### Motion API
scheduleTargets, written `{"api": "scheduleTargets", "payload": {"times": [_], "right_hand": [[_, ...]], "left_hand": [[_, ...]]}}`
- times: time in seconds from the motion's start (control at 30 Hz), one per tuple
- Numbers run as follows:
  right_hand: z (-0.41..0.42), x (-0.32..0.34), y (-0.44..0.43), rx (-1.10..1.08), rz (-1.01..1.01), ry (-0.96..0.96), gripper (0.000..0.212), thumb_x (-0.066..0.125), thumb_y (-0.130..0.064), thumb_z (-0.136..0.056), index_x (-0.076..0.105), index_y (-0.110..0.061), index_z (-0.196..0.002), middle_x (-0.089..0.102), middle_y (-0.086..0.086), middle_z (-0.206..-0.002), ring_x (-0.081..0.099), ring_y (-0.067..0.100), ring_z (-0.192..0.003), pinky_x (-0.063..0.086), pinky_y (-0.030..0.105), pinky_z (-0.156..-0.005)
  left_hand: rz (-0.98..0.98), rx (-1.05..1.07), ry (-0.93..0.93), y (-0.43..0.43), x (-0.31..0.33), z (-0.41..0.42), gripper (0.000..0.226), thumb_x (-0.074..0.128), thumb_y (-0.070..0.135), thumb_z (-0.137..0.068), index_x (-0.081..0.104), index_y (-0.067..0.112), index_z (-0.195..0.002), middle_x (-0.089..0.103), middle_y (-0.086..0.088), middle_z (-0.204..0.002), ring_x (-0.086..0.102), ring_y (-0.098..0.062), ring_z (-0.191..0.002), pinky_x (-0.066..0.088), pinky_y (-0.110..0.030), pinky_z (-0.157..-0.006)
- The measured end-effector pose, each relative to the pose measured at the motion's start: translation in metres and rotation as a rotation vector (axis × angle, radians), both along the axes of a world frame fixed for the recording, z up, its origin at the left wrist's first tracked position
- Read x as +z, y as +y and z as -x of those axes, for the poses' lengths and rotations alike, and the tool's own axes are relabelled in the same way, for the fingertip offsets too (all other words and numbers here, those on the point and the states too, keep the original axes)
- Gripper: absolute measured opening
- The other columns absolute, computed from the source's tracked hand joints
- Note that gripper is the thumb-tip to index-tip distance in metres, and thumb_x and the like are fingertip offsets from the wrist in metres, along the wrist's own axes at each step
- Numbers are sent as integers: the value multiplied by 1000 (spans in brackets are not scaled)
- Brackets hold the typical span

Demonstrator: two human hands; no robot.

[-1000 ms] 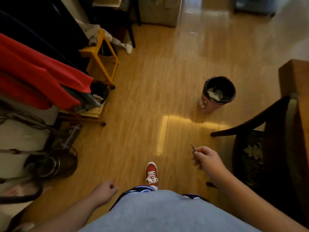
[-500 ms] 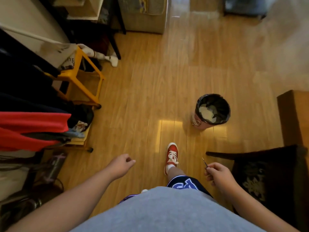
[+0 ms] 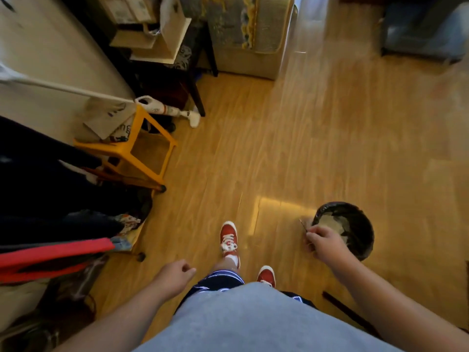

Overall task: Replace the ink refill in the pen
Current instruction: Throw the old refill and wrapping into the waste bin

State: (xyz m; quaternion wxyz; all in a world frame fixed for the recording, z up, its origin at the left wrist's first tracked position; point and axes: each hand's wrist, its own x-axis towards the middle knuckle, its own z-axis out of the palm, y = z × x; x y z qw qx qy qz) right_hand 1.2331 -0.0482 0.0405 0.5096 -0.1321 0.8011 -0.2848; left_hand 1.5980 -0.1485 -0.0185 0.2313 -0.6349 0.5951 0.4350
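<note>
Refill (image 3: 302, 224) sits pinched in the right hand (image 3: 326, 243) at the bin (image 3: 366, 224) rim; released early, the thin stick may land on the floor (image 3: 330, 148). Left hand (image 3: 175, 275) hangs loosely curled, empty.

The thin refill (image 3: 302, 224) is mostly hidden inside the right hand (image 3: 326, 243), only a blurred tip showing.

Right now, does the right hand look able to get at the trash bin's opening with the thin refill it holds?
Probably yes. The right hand, pinching the thin refill, overlaps the near rim of the trash bin in this view, with nothing visible between them. Its height above the rim cannot be told.
</note>
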Motion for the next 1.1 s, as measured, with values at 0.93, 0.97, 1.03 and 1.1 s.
{"api": "scheduleTargets", "payload": {"times": [0.93, 0.97, 1.03, 1.1], "right_hand": [[256, -40, -127, -680, -225, -2, 16, 52, -7, -96, 65, -7, -88, 69, 17, -81, 62, 25, -65, 46, 32, -56], [274, -41, -127, -699, -229, -7, 15, 52, -7, -96, 65, -7, -89, 69, 16, -80, 61, 24, -65, 45, 32, -56], [312, -41, -133, -720, -220, -6, 15, 51, -7, -95, 65, -5, -89, 67, 16, -78, 60, 24, -63, 44, 33, -55], [349, -37, -142, -728, -187, -15, 15, 50, -5, -96, 63, -3, -89, 65, 17, -77, 58, 24, -61, 44, 33, -55]], "left_hand": [[-18, -493, 225, -386, 14, 473, 24, 57, 33, -94, 64, 10, -95, 70, -11, -94, 67, -27, -89, 49, -32, -71], [-15, -521, 205, -389, 15, 493, 25, 57, 33, -94, 65, 10, -96, 70, -9, -93, 66, -24, -86, 48, -30, -70], [-10, -560, 173, -395, 17, 525, 24, 57, 35, -93, 65, 13, -98, 70, -5, -92, 65, -19, -82, 49, -29, -67], [-15, -590, 137, -403, 18, 550, 23, 56, 37, -93, 63, 17, -100, 68, -1, -92, 64, -14, -83, 49, -26, -65]]}}
